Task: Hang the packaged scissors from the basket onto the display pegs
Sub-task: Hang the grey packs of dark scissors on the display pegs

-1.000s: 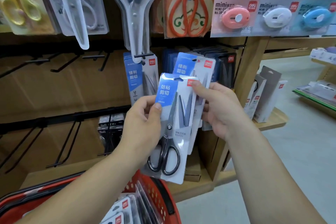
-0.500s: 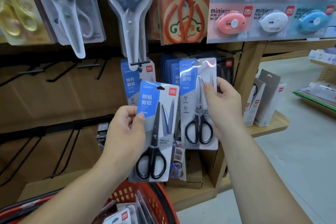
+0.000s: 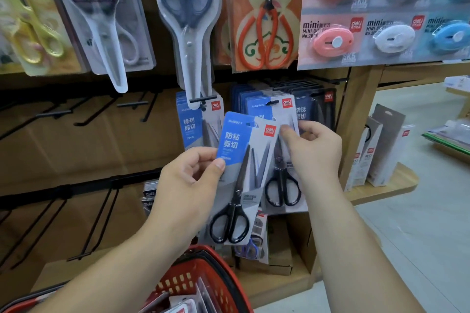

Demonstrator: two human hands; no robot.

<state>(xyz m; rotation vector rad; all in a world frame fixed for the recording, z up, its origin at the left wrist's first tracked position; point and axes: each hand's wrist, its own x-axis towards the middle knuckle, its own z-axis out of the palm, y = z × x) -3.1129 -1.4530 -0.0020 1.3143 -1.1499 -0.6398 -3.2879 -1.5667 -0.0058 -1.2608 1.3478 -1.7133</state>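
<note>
Packaged scissors (image 3: 239, 178) with black handles and a blue label sit in the left hand (image 3: 188, 185), held up in front of the display, between the two blue-carded stacks that hang there. The thumb presses on the lower corner of the blue label while the fingers (image 3: 185, 168) curl behind the card, so the hand is clamped on it. The pack tilts a little, with its top leaning to the left.

A second pack (image 3: 282, 185) lies just behind and to the right, partly covered by the first. The right hand (image 3: 312, 152) pinches it near its upper half, thumb on the front and the other fingers (image 3: 315, 132) wrapped round the right edge. Its top reaches the hanging stack (image 3: 315, 109) there (whether the hang-hole is already on the peg cannot be told from here).

Below the arms, the red basket (image 3: 188, 284) shows at the bottom edge, with more carded packs (image 3: 183, 309) lying inside it.

Black pegs (image 3: 132, 103) stick out from the rails on the left side of the board. Another stack of blue-labelled scissors (image 3: 193, 122) hangs just left of the held packs. Above it hang long scissors in a white sheath (image 3: 188, 33), beside orange-handled scissors (image 3: 267, 33) and cards of small oval cutters (image 3: 333, 40). To the right, grey boxes (image 3: 386, 145) stand on a wooden shelf (image 3: 389, 185).
</note>
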